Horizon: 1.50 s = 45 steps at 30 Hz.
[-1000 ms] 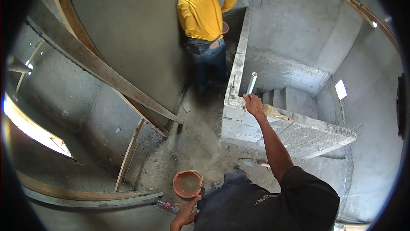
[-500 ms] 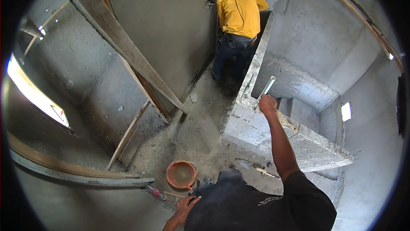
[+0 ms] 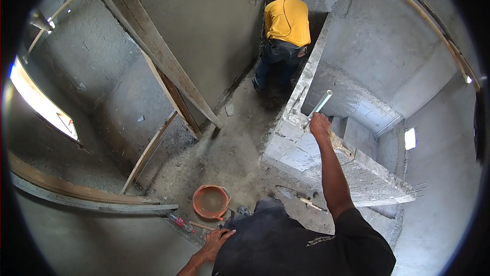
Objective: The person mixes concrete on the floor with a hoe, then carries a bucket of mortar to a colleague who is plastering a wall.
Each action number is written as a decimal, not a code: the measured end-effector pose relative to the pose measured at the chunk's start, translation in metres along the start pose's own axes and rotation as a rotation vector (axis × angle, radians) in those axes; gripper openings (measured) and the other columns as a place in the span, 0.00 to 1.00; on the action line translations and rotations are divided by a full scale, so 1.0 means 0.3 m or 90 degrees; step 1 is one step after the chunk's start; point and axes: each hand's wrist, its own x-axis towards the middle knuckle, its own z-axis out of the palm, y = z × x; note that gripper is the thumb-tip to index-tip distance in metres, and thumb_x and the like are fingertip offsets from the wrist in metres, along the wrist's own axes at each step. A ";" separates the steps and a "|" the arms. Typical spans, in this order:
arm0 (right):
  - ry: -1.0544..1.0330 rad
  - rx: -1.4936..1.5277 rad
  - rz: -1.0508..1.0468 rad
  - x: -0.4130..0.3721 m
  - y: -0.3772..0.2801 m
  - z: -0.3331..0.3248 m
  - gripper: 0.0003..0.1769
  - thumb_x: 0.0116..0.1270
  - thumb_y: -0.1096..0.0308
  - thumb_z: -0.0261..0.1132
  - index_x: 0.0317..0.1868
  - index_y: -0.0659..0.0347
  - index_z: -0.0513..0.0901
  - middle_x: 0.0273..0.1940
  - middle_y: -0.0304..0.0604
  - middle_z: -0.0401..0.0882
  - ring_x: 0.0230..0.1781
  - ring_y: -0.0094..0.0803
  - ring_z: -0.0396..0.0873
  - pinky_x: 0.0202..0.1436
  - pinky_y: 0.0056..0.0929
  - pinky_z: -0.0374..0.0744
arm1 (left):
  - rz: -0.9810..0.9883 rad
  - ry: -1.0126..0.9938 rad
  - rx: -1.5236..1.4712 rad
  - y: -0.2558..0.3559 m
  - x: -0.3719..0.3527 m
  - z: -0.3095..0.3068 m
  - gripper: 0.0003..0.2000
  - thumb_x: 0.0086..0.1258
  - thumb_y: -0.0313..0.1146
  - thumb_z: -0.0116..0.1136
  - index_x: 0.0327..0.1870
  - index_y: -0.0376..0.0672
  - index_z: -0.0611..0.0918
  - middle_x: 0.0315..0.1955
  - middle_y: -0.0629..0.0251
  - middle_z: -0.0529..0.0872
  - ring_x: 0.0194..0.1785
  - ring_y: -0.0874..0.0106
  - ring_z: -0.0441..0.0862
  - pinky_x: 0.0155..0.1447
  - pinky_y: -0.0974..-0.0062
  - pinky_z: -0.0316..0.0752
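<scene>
One camera, worn on my head, looks forward and steeply down through a fisheye lens ringed in black. My dark shirt (image 3: 306,245) fills the bottom edge, very near. My right hand (image 3: 320,124), on a white pipe (image 3: 321,103), sits mid-frame at arm's reach. A person in yellow (image 3: 288,20) stands far off at the top, beyond the concrete floor (image 3: 240,143).

The person wears a black short-sleeved shirt with small, unreadable pale lettering, perhaps a logo.
</scene>
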 end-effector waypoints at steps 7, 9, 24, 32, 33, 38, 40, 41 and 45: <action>0.032 0.013 -0.016 0.002 0.011 0.037 0.02 0.63 0.67 0.59 0.34 0.54 0.77 0.36 0.45 0.79 0.41 0.46 0.79 0.38 0.48 0.77 | -0.001 -0.002 -0.006 -0.006 -0.002 -0.004 0.48 0.54 0.53 0.71 0.77 0.64 0.56 0.66 0.59 0.61 0.69 0.49 0.56 0.67 0.46 0.50; 0.012 0.009 -0.009 0.005 0.013 0.039 0.03 0.63 0.67 0.58 0.35 0.56 0.78 0.37 0.47 0.79 0.43 0.47 0.79 0.39 0.50 0.78 | -0.004 -0.014 -0.007 -0.007 0.005 -0.009 0.48 0.54 0.53 0.71 0.77 0.64 0.56 0.66 0.59 0.62 0.69 0.49 0.56 0.67 0.46 0.50; -0.031 0.041 0.093 -0.010 -0.020 0.002 0.10 0.67 0.67 0.54 0.39 0.56 0.82 0.43 0.51 0.83 0.46 0.52 0.81 0.45 0.52 0.79 | 0.029 -0.025 -0.007 -0.141 0.027 0.089 0.50 0.51 0.47 0.72 0.77 0.64 0.55 0.65 0.54 0.62 0.67 0.48 0.59 0.65 0.44 0.52; -0.018 0.049 0.119 -0.024 -0.043 -0.007 0.09 0.67 0.67 0.55 0.39 0.58 0.81 0.37 0.51 0.83 0.42 0.53 0.83 0.43 0.53 0.79 | -0.161 0.051 -0.202 0.086 0.037 -0.028 0.24 0.74 0.54 0.51 0.67 0.56 0.75 0.67 0.50 0.64 0.70 0.51 0.60 0.71 0.46 0.54; 0.015 0.050 0.111 -0.036 -0.042 0.008 0.08 0.67 0.67 0.55 0.39 0.58 0.81 0.37 0.51 0.83 0.41 0.53 0.83 0.43 0.52 0.79 | -0.257 0.011 -0.280 0.119 0.056 -0.050 0.24 0.76 0.54 0.47 0.69 0.57 0.73 0.69 0.53 0.62 0.73 0.51 0.56 0.73 0.45 0.49; 0.011 0.035 0.120 -0.048 -0.057 -0.003 0.07 0.66 0.68 0.57 0.38 0.59 0.80 0.36 0.50 0.83 0.40 0.51 0.83 0.38 0.51 0.80 | -0.308 -0.064 -0.098 0.081 0.065 -0.017 0.23 0.79 0.53 0.40 0.68 0.55 0.75 0.71 0.56 0.64 0.72 0.57 0.62 0.74 0.52 0.54; -0.006 0.047 0.119 -0.045 -0.065 0.007 0.07 0.67 0.68 0.56 0.40 0.60 0.78 0.35 0.52 0.82 0.40 0.52 0.82 0.39 0.53 0.78 | -0.312 0.015 -0.204 -0.046 0.083 0.088 0.24 0.77 0.54 0.44 0.65 0.51 0.78 0.67 0.55 0.69 0.67 0.58 0.69 0.71 0.54 0.61; -0.023 0.059 0.116 -0.044 -0.063 0.010 0.08 0.68 0.67 0.54 0.42 0.60 0.76 0.36 0.54 0.81 0.40 0.54 0.81 0.41 0.55 0.76 | -0.313 0.057 -0.258 -0.088 0.092 0.129 0.24 0.76 0.54 0.46 0.63 0.48 0.79 0.66 0.54 0.72 0.65 0.58 0.72 0.70 0.55 0.64; 0.073 -0.005 0.054 -0.066 -0.074 0.002 0.09 0.64 0.70 0.58 0.42 0.66 0.77 0.31 0.51 0.83 0.35 0.50 0.84 0.38 0.51 0.81 | -0.481 0.033 -0.297 -0.126 0.180 0.122 0.31 0.66 0.60 0.59 0.62 0.46 0.80 0.65 0.57 0.74 0.63 0.58 0.75 0.67 0.55 0.68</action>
